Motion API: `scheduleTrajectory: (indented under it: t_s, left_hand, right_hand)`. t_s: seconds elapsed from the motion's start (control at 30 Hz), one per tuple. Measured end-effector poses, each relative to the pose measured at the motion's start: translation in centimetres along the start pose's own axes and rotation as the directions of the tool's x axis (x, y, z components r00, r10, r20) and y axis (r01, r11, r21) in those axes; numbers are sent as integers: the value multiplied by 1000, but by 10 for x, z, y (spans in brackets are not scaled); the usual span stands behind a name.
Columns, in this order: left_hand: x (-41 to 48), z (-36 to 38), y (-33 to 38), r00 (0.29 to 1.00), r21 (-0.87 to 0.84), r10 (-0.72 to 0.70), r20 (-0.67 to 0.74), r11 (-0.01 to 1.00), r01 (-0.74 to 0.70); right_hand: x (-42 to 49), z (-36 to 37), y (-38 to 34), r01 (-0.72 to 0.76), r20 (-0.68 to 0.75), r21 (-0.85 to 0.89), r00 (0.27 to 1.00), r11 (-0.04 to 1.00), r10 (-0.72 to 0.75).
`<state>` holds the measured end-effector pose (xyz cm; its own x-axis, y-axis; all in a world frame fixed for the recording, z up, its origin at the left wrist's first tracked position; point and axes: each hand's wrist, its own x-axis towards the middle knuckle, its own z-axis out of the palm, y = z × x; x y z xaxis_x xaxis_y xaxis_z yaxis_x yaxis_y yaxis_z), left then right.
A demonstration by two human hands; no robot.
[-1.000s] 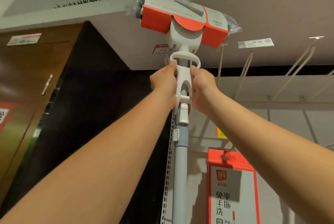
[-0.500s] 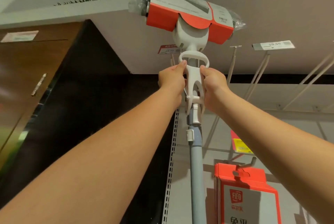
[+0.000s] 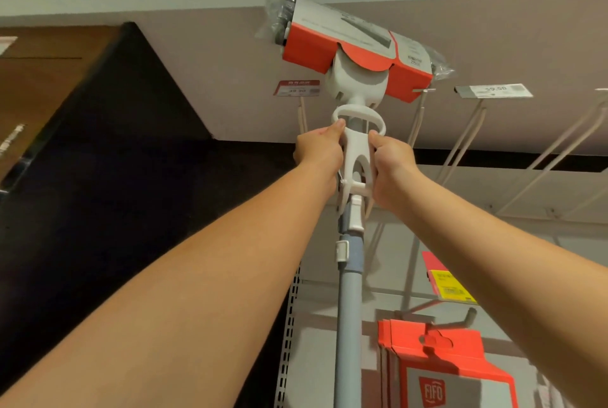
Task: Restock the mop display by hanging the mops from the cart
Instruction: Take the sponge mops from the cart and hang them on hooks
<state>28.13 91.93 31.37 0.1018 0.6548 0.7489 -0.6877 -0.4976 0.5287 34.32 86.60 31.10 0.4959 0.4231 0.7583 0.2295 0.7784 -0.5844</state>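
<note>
A mop (image 3: 349, 292) with a grey-blue pole stands upright in front of me, its head (image 3: 355, 49) wrapped in an orange and white card sleeve and clear plastic, held up close under the top shelf. Below the head sits a white plastic squeeze lever (image 3: 357, 157) with a ring at its top. My left hand (image 3: 320, 154) grips the lever's left side and my right hand (image 3: 391, 165) grips its right side, both arms stretched overhead. Whether the mop hangs on a hook is hidden behind the head.
Long white display hooks (image 3: 467, 141) jut out under the shelf to the right, with price tags (image 3: 492, 90) at their tips and a red tag (image 3: 297, 87) to the left. Orange boxed goods (image 3: 444, 358) hang lower right. A dark panel (image 3: 115, 177) and brown cabinet stand at left.
The view has shifted, so the mop and both hands sit a little lower and further right in the picture. The grip on the white lever is unchanged.
</note>
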Motion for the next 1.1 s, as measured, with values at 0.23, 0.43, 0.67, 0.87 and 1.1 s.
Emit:
scheduleTrajectory:
  t_s: [0.23, 0.43, 0.67, 0.87, 1.1]
  left_hand:
    - [17, 7, -12, 999, -14, -18, 43, 1000, 19]
    - [32, 14, -21, 998, -35, -37, 58, 999, 39]
    - [52, 13, -41, 996, -77, -73, 54, 994, 77]
    - [61, 4, -66, 989, -99, -135, 68, 985, 141]
    - [74, -12, -95, 980, -79, -181, 87, 979, 188]
  right_hand:
    - [13, -4, 6, -48, -66, -11, 997, 999, 47]
    - [29, -5, 9, -76, -113, -37, 991, 996, 71]
    - [46, -2, 20, -80, -174, -157, 983, 984, 52]
    - [53, 0, 45, -82, -202, -228, 979, 970, 36]
    - [58, 6, 77, -116, -236, -233, 970, 966, 60]
